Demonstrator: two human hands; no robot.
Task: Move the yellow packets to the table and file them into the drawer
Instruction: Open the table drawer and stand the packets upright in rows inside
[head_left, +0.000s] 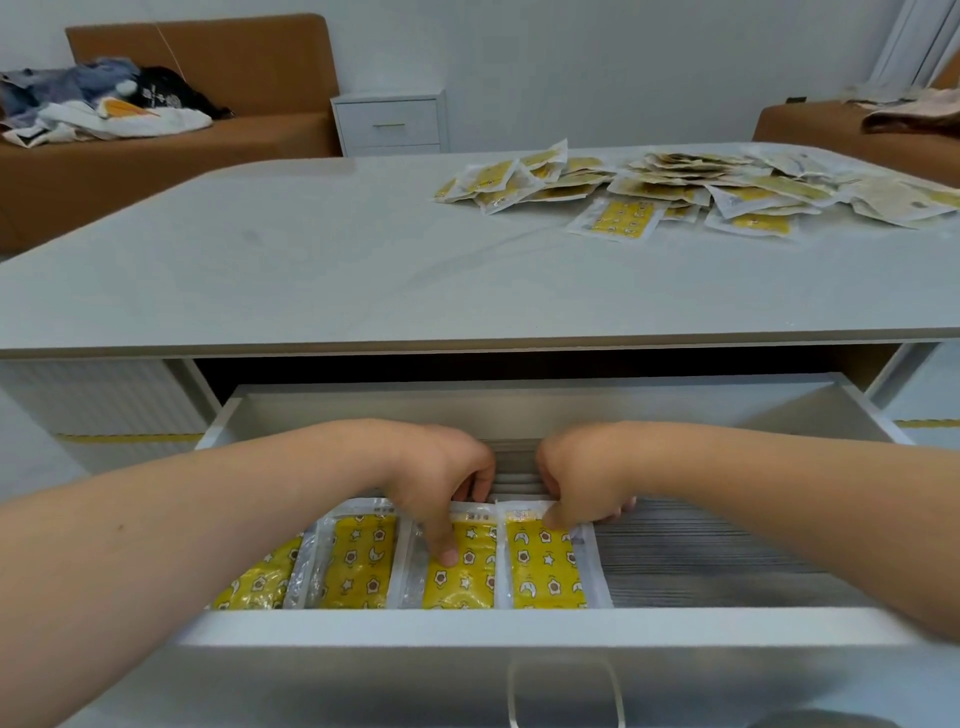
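Observation:
The white drawer under the grey table is pulled open. Several yellow packets with star prints stand side by side in its left half. My left hand presses its fingers on the second packet from the right. My right hand pinches the top edge of the rightmost packet. A loose pile of yellow packets lies on the far right of the table top.
The right half of the drawer floor shows bare grey lining. A brown sofa with clothes stands at the back left, a small white nightstand behind the table, and another brown seat at the right.

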